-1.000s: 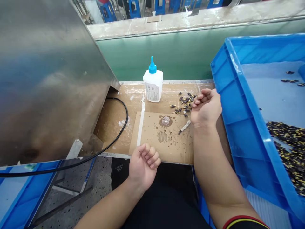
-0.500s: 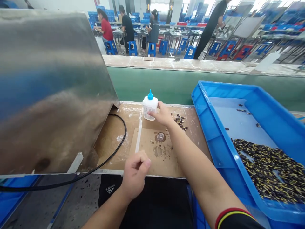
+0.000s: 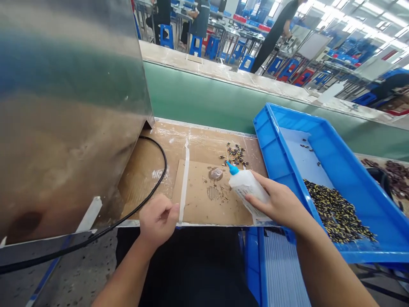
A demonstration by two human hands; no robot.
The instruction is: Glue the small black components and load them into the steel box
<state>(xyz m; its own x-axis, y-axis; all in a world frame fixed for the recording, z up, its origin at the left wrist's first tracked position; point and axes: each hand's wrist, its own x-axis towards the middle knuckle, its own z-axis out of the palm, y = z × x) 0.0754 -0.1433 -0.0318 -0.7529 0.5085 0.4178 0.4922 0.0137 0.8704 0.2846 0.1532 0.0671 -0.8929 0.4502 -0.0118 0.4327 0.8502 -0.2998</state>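
My right hand [image 3: 275, 200] is wrapped round a white squeeze bottle [image 3: 247, 187] with a blue pointed nozzle. The bottle tilts, its nozzle up and to the left. Close to the nozzle, a small clear round dish [image 3: 216, 173] sits on a damp dark patch of a cardboard sheet [image 3: 198, 200]. Just behind the nozzle lies a loose cluster of small black-and-yellow pieces [image 3: 236, 153]. My left hand [image 3: 159, 219] is closed at the front edge of the bench, left of the cardboard. Whether anything is inside its curled fingers is hidden.
A blue crate [image 3: 279, 170] on the right holds a heap of similar black-and-yellow pieces [image 3: 335, 209]. On the left stands a large metal housing [image 3: 70, 119]. A black cable [image 3: 161, 187] curves across the bench. Behind runs a green belt [image 3: 198, 96]; people [image 3: 275, 34] work farther back.
My right hand has brought the squeeze bottle from the back of the bench toward me and rightward, tipping it from upright. My left hand is lower left in view; the camera view has tilted.
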